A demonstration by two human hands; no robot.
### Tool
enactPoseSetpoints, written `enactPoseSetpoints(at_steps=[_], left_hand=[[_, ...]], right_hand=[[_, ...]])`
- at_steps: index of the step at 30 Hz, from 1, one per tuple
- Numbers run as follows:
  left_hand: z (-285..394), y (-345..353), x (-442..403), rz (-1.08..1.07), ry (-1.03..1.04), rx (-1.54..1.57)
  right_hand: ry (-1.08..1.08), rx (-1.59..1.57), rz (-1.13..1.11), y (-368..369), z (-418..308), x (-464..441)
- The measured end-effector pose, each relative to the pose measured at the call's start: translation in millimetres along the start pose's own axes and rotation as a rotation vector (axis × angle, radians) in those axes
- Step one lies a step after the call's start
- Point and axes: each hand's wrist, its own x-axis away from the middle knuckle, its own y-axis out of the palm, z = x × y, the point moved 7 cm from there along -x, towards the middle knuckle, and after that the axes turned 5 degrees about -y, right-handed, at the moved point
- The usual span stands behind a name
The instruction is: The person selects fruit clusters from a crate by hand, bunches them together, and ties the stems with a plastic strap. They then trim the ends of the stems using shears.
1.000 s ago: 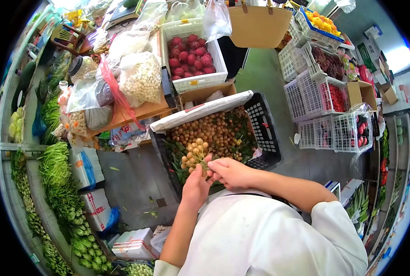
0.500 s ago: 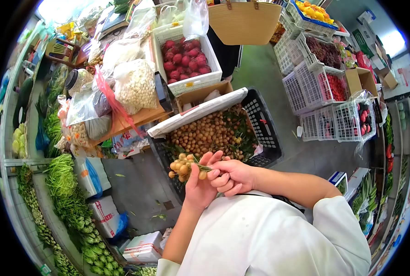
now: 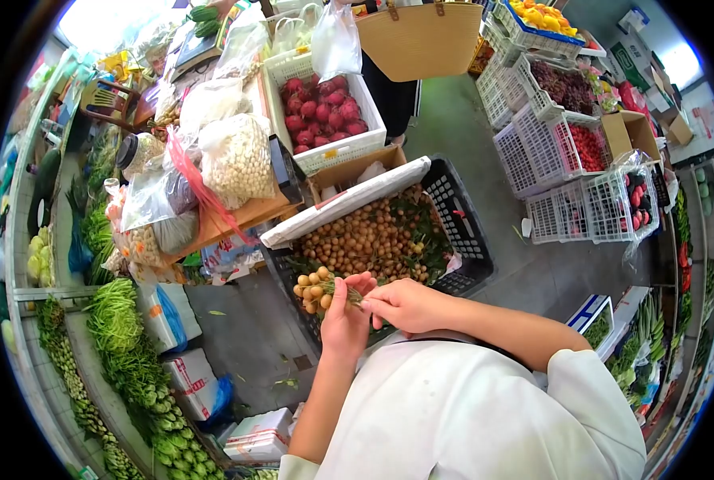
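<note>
A small bunch of round tan longans (image 3: 314,291) sticks out to the left of my left hand (image 3: 346,322), which is closed round its stems. My right hand (image 3: 411,307) meets the left one, thumb and fingers pinched at the stem end. The rest of its fingers curl under and are partly hidden. Both hands are over the near edge of a black slatted crate (image 3: 471,230). Inside it lies a heap of loose longans (image 3: 365,240), with green leaves (image 3: 421,232) mostly on the right side. A white foam board (image 3: 347,202) lies along the crate's far side.
Beyond is a white crate of dragon fruit (image 3: 325,112). Left of it, a wooden table (image 3: 237,210) bears bagged goods. A person with a straw bag (image 3: 419,40) stands at the back. Stacked white crates (image 3: 533,152) are at right; leafy greens (image 3: 121,336) line the left.
My right hand has shifted slightly, its fingers now reaching down and left to the stems rather than curled up against my left fingers. The bunch has turned a little in my left hand.
</note>
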Motion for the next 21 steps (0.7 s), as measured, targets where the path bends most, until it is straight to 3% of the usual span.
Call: enactPoseSetpoints(at_steps=[3, 5, 12, 17, 21], left_hand=[[-3.5, -1.0, 2.0, 0.011, -0.003, 0.087], [-7.6, 0.7, 3.7, 0.036, -0.031, 0.009], [-12.7, 11.0, 5.7, 0.019, -0.092, 0.026], [-13.9, -0.6, 4.1, -0.062, -0.164, -0.062], [-8.4, 9.4, 9.4, -0.048, -0.177, 0.041]], right_hand=[[-0.046, 0.209, 0.017, 0.3, 13.8, -8.0], [-0.253, 0.423, 0.198, -4.8, 13.0, -10.4], [-0.181, 0.392, 0.211, -3.2, 17.2, -13.4], [-0.149, 0.254, 0.031, 2.5, 11.0, -10.9], [-0.210, 0.232, 0.040, 2.2, 14.7, -11.9]])
